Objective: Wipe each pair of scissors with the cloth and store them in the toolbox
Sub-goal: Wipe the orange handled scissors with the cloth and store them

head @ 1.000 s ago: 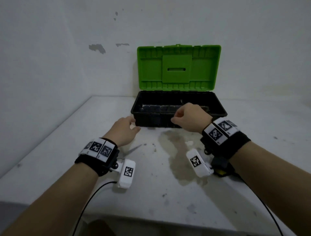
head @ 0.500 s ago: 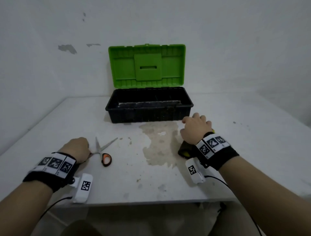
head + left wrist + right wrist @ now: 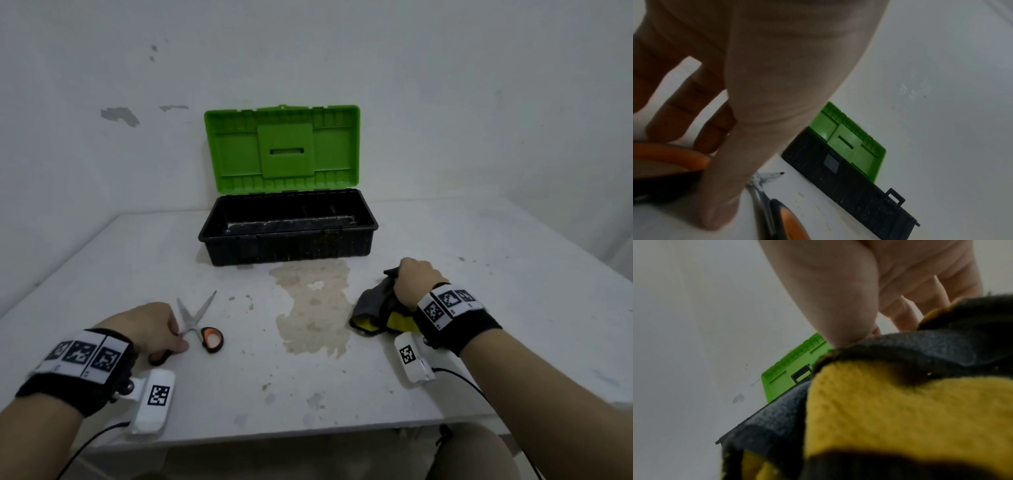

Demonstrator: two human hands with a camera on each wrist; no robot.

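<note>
Left hand (image 3: 147, 325) curled over orange-handled steel scissors (image 3: 200, 325) before the boxy black plastic toolbox (image 3: 287, 236), right hand (image 3: 416, 282) pinching fuzzy grey-yellow cloth (image 3: 373, 308), stained white counter (image 3: 239, 394)

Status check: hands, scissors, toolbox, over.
Left hand gripping scissors handle on table. Right hand gripping cloth. Toolbox open, path clear.
</note>
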